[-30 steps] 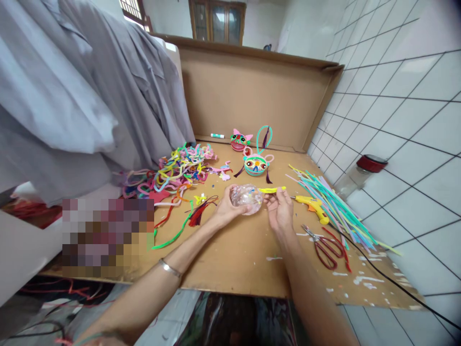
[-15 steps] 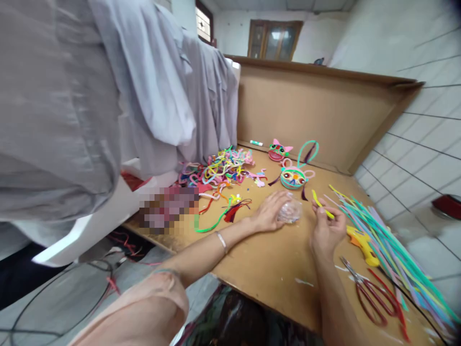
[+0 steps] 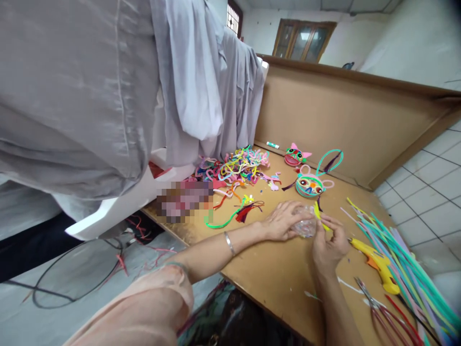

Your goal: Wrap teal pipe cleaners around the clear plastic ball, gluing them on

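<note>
My left hand is wrapped around the back of a small clear plastic piece, rounded in shape, on the tabletop. My right hand pinches a short bent yellow pipe cleaner between thumb and fingers. Its upper end rises beside the clear piece; whether the two touch I cannot tell. Just beyond my hands sits a round animal-face ornament with pink loop ears, a green loop and dark tassels. Behind it lies another animal-face ornament with pink pointed ears.
On the right lie a yellow glue gun, red-handled scissors and a bundle of long pipe cleaners. A heap of coloured pipe-cleaner scraps and a red tassel are to the left. Cardboard walls the table's back.
My right hand has brought the yellow pipe cleaner closer to the clear plastic piece. The camera has turned, so the scene sits further right. My left hand keeps its hold.
</note>
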A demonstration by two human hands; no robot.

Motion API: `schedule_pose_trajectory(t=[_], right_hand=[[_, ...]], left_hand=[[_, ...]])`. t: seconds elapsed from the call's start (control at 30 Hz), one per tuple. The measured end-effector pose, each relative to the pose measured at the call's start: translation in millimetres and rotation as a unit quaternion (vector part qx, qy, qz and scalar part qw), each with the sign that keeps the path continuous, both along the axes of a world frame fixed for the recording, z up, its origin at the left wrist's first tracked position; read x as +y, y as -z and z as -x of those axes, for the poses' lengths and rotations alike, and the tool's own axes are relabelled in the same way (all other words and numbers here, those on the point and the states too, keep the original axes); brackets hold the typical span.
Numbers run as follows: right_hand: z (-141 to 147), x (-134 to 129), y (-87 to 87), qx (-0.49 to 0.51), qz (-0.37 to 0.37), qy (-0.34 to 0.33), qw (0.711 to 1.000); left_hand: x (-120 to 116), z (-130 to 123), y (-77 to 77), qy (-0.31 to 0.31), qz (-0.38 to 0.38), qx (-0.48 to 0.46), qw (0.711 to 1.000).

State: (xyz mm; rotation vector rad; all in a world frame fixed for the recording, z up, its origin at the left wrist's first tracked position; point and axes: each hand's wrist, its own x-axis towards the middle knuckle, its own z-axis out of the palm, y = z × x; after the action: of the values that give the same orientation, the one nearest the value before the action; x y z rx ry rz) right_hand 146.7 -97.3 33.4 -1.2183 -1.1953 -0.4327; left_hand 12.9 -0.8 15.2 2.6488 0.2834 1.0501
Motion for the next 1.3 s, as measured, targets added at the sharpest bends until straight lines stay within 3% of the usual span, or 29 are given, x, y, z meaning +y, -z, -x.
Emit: schedule_pose_trajectory(t=[0.2, 0.53, 0.8, 1.1, 1.3], right_hand=[[0, 0, 6.2, -0.042, 0.025, -0.004, 0.999], [2, -1, 5.3, -0.025, 0.035, 0.016, 0.999], [3, -2, 3.9, -0.046, 0.007, 0.051, 0.998], [1, -1, 3.8, -0.002, -0.030, 0.113, 0.993], [-1, -5, 0.4, 0.055, -0.018, 0.163, 0.985]], left_hand=[[1, 1, 5.4, 0.012, 0.032, -0.013, 0.999], [-2, 7, -1.4, 0.007, 0.052, -0.016, 0.998], [-1, 8, -0.2, -0.011, 0.056, -0.017, 0.998], [-3, 10, 0.2, 0.001, 0.055, -0.076, 0.996], [1, 14, -3.5, -0.075, 0.062, -0.181, 0.979]])
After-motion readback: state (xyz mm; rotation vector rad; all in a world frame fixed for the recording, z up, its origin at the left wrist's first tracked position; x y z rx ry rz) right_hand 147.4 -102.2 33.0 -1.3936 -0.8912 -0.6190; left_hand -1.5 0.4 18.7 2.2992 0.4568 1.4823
